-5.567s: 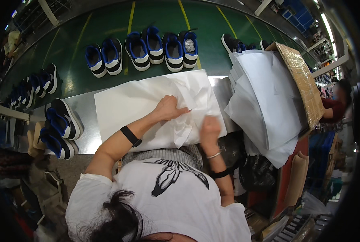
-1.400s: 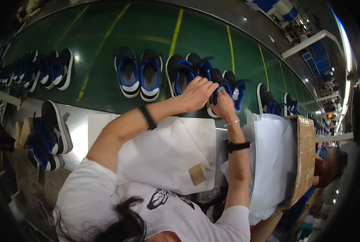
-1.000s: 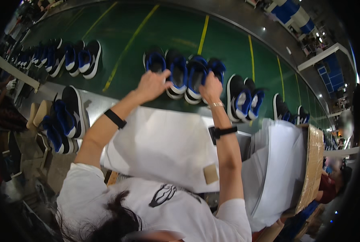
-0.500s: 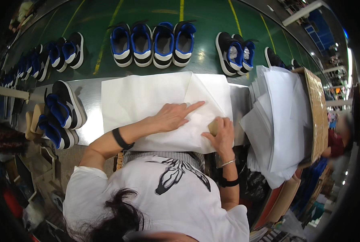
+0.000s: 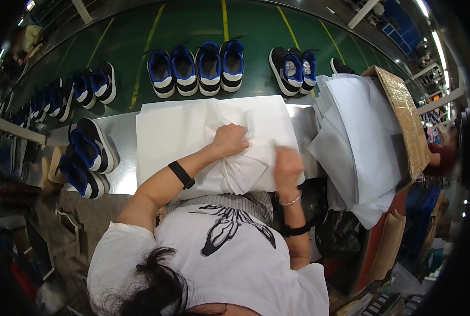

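A stack of white paper sheets (image 5: 166, 124) lies on the metal table edge in front of me. The top sheet (image 5: 240, 176) is gathered into folds around my left hand (image 5: 229, 139), whose fingers are closed on the bunched paper. My right hand (image 5: 288, 167) is over the right side of the stack, smeared by motion. Its fingers cannot be made out, nor whether anything is in them. To the left of the paper, a pair of black, white and blue shoes (image 5: 91, 150) lies on the metal surface.
Beyond the paper, several matching shoes (image 5: 195, 71) stand on a green conveyor belt (image 5: 256, 42) with yellow lines. To my right, more loose white paper (image 5: 359, 142) leans against a cardboard box (image 5: 401, 116). Tan shoe-shaped forms (image 5: 53, 171) are at the far left.
My left hand has gone from pointing on the flat sheet to gripping it, and the sheet is now crumpled. The tan block seen in my right hand no longer shows.
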Demonstrator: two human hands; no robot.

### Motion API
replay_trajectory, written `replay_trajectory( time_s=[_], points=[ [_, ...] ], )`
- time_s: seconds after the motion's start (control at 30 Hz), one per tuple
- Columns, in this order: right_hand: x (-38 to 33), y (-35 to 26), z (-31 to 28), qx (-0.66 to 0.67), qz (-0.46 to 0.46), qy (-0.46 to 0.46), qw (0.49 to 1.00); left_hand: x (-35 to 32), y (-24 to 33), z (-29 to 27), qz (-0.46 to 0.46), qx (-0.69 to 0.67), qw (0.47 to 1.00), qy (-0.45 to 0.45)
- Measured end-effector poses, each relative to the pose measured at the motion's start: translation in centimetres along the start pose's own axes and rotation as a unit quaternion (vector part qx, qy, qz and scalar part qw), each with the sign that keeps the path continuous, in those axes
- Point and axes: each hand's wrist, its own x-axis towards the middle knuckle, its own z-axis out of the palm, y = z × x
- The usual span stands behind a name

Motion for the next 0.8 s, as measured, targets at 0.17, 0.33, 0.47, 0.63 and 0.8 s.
replay_trajectory(
  time_s=[0.17, 0.33, 0.47, 0.63, 0.8],
  points=[
    [-3.0, -1.2, 3.8, 0.018, -0.031, 0.030, 0.999, 0.2, 3.2, -3.0, -0.040, -0.008, 0.997, -0.063],
    [-1.2, -4.7, 2.0, 0.126, -0.069, -0.012, 0.990, -0.2, 0.5, -0.4, -0.062, -0.004, 0.998, 0.018],
    [-1.2, -0.4, -0.4, -0.086, 0.068, -0.007, 0.994, -0.8, -0.3, -1.8, -0.085, -0.044, 0.995, 0.020],
    [-1.8, -7.8, 3.7, 0.162, -0.081, -0.025, 0.983, -0.2, 1.1, -2.6, -0.122, -0.035, 0.989, -0.075],
    [-1.2, -3.0, 2.7, 0.384, 0.171, 0.014, 0.907, -2.7, -2.8, -2.7, -0.108, -0.309, 0.945, -0.011]
  ],
)
